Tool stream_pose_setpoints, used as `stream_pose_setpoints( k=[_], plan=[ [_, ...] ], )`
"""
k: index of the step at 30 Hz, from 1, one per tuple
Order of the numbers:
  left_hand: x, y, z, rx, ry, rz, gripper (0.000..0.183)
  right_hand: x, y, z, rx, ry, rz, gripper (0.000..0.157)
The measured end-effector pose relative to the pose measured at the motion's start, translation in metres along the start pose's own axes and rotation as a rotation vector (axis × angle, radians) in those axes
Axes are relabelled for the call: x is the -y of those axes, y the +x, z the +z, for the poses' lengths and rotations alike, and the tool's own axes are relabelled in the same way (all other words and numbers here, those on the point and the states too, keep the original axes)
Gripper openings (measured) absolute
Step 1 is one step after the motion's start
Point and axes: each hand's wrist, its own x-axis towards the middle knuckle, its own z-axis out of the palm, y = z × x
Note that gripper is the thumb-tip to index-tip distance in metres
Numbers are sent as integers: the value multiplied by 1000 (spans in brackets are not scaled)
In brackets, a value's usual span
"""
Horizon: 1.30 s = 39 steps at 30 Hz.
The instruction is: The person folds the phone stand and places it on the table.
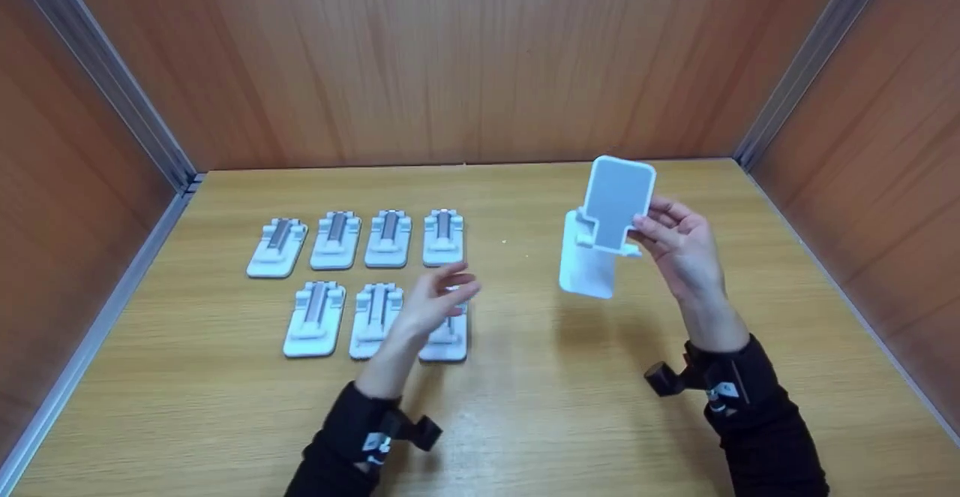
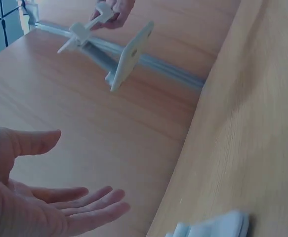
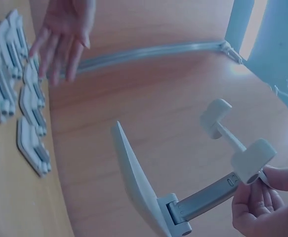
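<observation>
My right hand pinches the edge of an unfolded white phone stand with a grey panel, held up above the table. In the right wrist view the stand's grey metal arm joins its base plate to the cradle where my fingers grip. My left hand hovers over the near row of folded stands, its fingers fairly straight and nothing in them. It partly covers the rightmost folded phone stand of that row. In the left wrist view the thumb stands well apart from the fingers.
Several folded white phone stands lie in two rows on the left of the wooden table, among them one at the far left. Wood-grain panels with metal corner rails close off the back and both sides.
</observation>
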Motion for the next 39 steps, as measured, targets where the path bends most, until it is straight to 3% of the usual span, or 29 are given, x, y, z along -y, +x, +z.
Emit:
stream_pose_setpoints(
  k=[5,12,17,24,30,34,39],
  plan=[
    [-10,1,34,171,-48,3,54,-9,-10,12,14,-58,33,23],
    [-16,4,60,240,-102,-31,51,-17,-17,22,59,-40,74,22],
    [-13,4,65,224,-185,-57,44,-21,-19,28,111,7,76,21],
    [-10,2,66,152,-260,-82,42,-26,-24,34,98,3,70,23],
    [-6,-2,67,148,-254,-35,40,-28,-28,34,95,-167,28,27],
    [-5,-2,66,131,-240,-64,41,-28,-29,34,78,-325,39,40],
    [-3,-1,67,125,-239,-79,41,-27,-28,33,112,-466,38,44]
  ],
)
